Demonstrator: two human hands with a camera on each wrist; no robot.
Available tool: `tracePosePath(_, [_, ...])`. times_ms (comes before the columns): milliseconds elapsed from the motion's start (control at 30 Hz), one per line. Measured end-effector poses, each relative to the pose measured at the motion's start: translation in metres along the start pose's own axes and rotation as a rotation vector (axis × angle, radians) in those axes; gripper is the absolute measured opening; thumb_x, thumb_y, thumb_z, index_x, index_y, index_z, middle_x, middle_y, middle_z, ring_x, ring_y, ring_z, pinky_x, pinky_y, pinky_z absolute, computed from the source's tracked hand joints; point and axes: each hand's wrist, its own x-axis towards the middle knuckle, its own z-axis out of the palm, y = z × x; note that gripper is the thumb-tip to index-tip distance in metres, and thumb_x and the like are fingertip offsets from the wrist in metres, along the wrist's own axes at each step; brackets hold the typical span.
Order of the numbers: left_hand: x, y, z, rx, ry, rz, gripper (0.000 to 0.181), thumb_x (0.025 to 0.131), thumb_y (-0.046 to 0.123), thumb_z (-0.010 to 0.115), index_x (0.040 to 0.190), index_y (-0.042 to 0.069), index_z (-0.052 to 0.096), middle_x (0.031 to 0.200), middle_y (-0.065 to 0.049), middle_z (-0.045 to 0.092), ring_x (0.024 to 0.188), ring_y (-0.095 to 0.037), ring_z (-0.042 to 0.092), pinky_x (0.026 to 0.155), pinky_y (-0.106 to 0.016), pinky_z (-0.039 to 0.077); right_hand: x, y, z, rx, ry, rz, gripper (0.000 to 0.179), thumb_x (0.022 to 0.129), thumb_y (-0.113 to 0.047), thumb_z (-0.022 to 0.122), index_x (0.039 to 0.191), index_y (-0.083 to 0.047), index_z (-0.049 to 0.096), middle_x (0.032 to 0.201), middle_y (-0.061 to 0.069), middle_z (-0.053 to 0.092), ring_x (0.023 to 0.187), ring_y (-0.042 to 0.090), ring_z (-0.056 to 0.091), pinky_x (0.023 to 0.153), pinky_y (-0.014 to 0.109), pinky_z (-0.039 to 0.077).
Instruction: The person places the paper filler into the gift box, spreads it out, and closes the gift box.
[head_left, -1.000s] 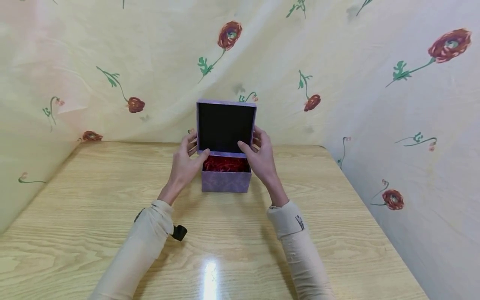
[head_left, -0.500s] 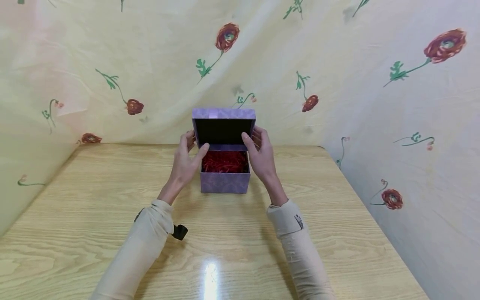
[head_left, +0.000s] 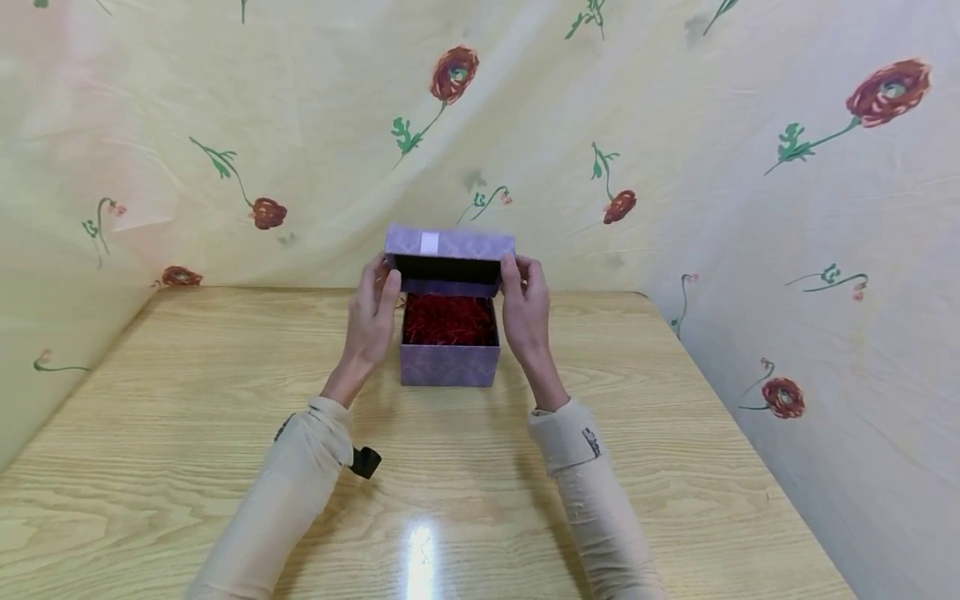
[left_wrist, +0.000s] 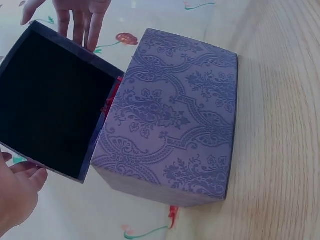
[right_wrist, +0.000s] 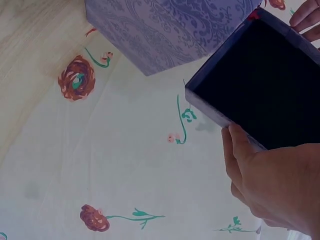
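A purple patterned box (head_left: 450, 365) stands on the table with red shredded filling (head_left: 450, 320) inside. Above its back part, tilted, is the box's lid (head_left: 472, 244), purple outside and black inside, with a pale tab on its front side. My left hand (head_left: 371, 315) holds the lid's left side, thumb in front. On the lid's right side, my right hand (head_left: 527, 308) grips with the thumb near the front corner. In the left wrist view the lid's black inside (left_wrist: 52, 100) shows, with both hands at opposite sides. Some fingertips are hidden behind the lid.
The wooden table (head_left: 675, 467) extends on both sides of the box. A flowered cloth (head_left: 322, 167) hangs behind and at the sides. A small black object (head_left: 366, 462) sits by the left sleeve.
The lid has tipped forward from nearly upright, so its patterned front side now shows and more red filling is visible. Both hands have moved up slightly along with it.
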Motion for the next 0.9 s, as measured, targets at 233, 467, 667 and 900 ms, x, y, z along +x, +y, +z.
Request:
tracePosePath(233, [-0.003,0.001,0.002,0.100,0.026,-0.002,0.072,0.109,0.054,0.038,0.142,-0.008,0.053,0.093,-0.020,0.057,0.080,-0.024,0.052,0.074,-0.031,0.042,-0.003,0.003,0.001,0.018,-0.021,0.000,0.040,0.110,-0.033,0.050,0.124,0.005,0.053,0.114,0.017,0.058,0.100,0.028,0.062,0.091,0.037,0.049])
tracePosePath(467, [-0.002,0.006,0.000,0.124,0.036,-0.064,0.069,0.110,0.053,0.037,0.143,-0.005,0.054,0.106,-0.018,0.065,0.097,-0.026,0.061,0.087,-0.037,0.047,-0.007,0.008,-0.004,0.014,-0.093,-0.017,0.041,0.111,-0.028,0.049,0.130,0.009,0.052,0.125,0.020,0.058,0.120,0.035,0.057,0.106,0.045,0.044])
tracePosePath(667, [-0.001,0.003,-0.006,0.068,-0.099,-0.118,0.063,0.109,0.038,0.050,0.154,-0.004,0.040,0.155,-0.024,0.046,0.143,-0.033,0.045,0.116,-0.047,0.036,-0.012,0.016,-0.013,-0.018,-0.156,-0.036,0.042,0.112,-0.024,0.049,0.137,0.008,0.054,0.136,0.020,0.058,0.131,0.028,0.053,0.111,0.041,0.042])
tracePosePath(900, [-0.005,-0.006,-0.017,0.179,-0.290,-0.116,0.068,0.111,0.040,0.048,0.163,0.002,0.026,0.161,-0.022,0.035,0.150,-0.033,0.031,0.122,-0.047,0.023,-0.016,0.026,-0.026,-0.067,-0.261,-0.063,0.047,0.112,-0.021,0.050,0.151,0.004,0.046,0.151,0.018,0.050,0.142,0.027,0.046,0.112,0.047,0.040])
